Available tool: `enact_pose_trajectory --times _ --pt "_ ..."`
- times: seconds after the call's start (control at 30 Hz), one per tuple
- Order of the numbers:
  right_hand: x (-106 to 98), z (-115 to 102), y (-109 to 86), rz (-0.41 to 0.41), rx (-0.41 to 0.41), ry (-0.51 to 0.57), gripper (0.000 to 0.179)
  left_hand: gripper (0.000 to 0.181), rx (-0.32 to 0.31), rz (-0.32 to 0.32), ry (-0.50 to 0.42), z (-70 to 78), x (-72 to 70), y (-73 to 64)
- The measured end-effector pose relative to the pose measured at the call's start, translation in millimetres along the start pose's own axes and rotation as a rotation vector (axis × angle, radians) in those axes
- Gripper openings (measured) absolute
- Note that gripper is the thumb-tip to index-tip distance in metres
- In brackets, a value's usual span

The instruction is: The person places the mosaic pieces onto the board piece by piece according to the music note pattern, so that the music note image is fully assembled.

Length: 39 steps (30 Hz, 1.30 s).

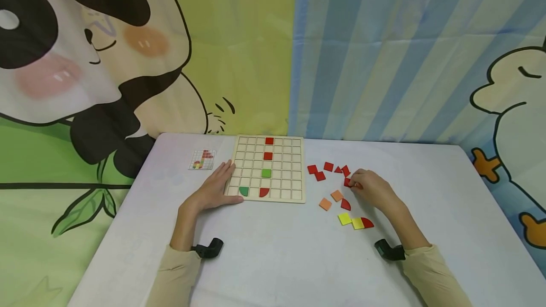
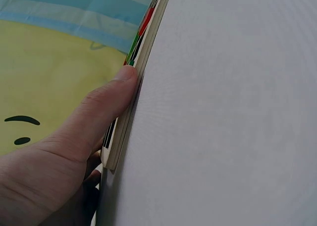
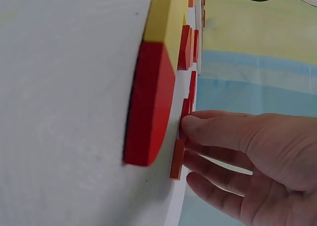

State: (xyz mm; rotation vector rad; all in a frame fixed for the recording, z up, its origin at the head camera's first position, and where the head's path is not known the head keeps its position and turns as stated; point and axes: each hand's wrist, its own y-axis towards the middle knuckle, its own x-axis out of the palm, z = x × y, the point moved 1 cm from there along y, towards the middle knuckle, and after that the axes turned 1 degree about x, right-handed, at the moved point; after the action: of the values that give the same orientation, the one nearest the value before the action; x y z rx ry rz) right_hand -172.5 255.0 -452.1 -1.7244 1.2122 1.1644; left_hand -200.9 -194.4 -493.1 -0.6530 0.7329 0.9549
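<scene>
A pale wooden grid board (image 1: 283,169) lies on the table with red squares, a green square and quarter-round tiles in its cells. My left hand (image 1: 215,186) rests at its near left corner, fingers extended along the left side. The thumb (image 2: 109,97) of that hand touches the board's near edge in the left wrist view. To the right of the board, my right hand (image 1: 375,189) pinches a red square tile (image 1: 347,182) at table level. The thumb partly covers this red tile (image 3: 185,108) in the right wrist view. A small orange-red piece (image 3: 177,159) stands beside the fingers.
Loose red tiles (image 1: 320,176) lie right of the board, near orange squares (image 1: 325,204), yellow squares (image 1: 344,219) and red quarter-rounds (image 1: 367,222). A printed pattern card (image 1: 202,159) lies left of the board. A patterned cloth (image 1: 239,51) hangs behind the white table (image 1: 277,259).
</scene>
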Motion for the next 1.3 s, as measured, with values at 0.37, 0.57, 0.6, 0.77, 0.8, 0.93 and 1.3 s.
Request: enact_pose_trajectory --times 0.37,0.57,0.6,0.77,0.8,0.93,1.3 --pt "1.9 -1.8 3.4 0.008 0.005 -0.045 0.01 0.113 -0.013 -0.003 0.004 0.3 0.0 0.1" --pt "-9.2 -14.6 15.8 -0.023 -0.018 0.119 0.012 0.114 -0.011 -0.001 0.009 -2.9 -1.9 -1.6" --pt "-11.3 -20.4 20.3 -0.02 -0.042 0.144 0.013 0.114 -0.012 -0.001 0.008 -3.2 -2.2 -1.8" --pt "-14.0 -63.1 61.6 -0.051 -0.182 0.198 0.016 0.113 0.012 0.009 -0.002 -2.3 -0.9 -0.1" --pt "-12.3 -71.7 72.4 -0.067 -0.204 0.205 0.017 0.112 0.018 0.007 -0.006 -1.7 -0.1 0.7" --pt "0.0 -100.6 119.4 -0.129 -0.234 0.19 0.021 0.113 0.01 -0.005 -0.006 -0.2 2.2 2.7" --pt "27.0 -114.7 177.6 -0.123 -0.241 -0.018 0.023 0.113 -0.007 -0.009 0.009 -3.2 1.6 1.6"
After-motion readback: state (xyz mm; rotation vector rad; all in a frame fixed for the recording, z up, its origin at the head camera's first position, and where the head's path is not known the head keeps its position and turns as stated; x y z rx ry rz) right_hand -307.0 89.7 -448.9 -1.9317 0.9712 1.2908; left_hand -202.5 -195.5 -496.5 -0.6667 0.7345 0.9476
